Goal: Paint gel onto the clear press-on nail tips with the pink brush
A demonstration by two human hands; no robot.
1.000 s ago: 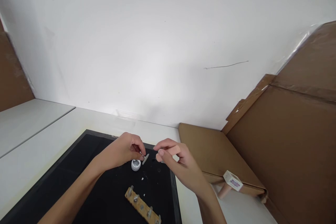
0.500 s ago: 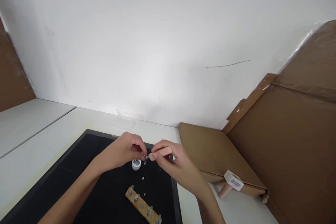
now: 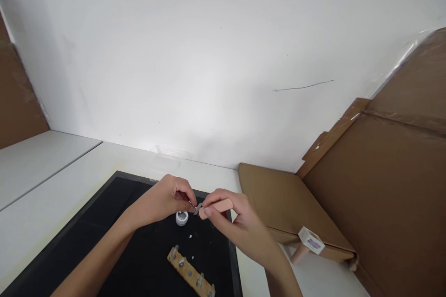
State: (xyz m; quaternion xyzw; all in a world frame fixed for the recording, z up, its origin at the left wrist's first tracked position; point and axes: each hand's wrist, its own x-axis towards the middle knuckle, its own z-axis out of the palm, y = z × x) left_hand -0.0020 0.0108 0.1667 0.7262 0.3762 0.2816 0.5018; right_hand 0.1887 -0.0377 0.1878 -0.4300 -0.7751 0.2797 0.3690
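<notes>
My left hand (image 3: 171,197) is closed in a pinch, with what lies between its fingertips too small to make out. My right hand (image 3: 240,222) grips a pale pink handle (image 3: 223,205) between thumb and fingers, tilted down to the left. A small grey piece (image 3: 197,209) shows between the two sets of fingertips; I cannot tell which hand bears it. Just below the left fingers stands a small round white jar (image 3: 181,219) with a greyish top. Nearer to me lies a light wooden strip (image 3: 191,274) with several clear upright pegs.
A black mat (image 3: 139,250) with a raised dark border lies under the hands, with white crumbs on it. To the right are a flat cardboard box (image 3: 278,195) and a white hexagonal block (image 3: 311,240) with a pink cylinder. A white wall rises behind.
My right hand has shifted slightly right and up with the pink handle. More of the grey piece now shows between the hands. My left hand is nearly unmoved.
</notes>
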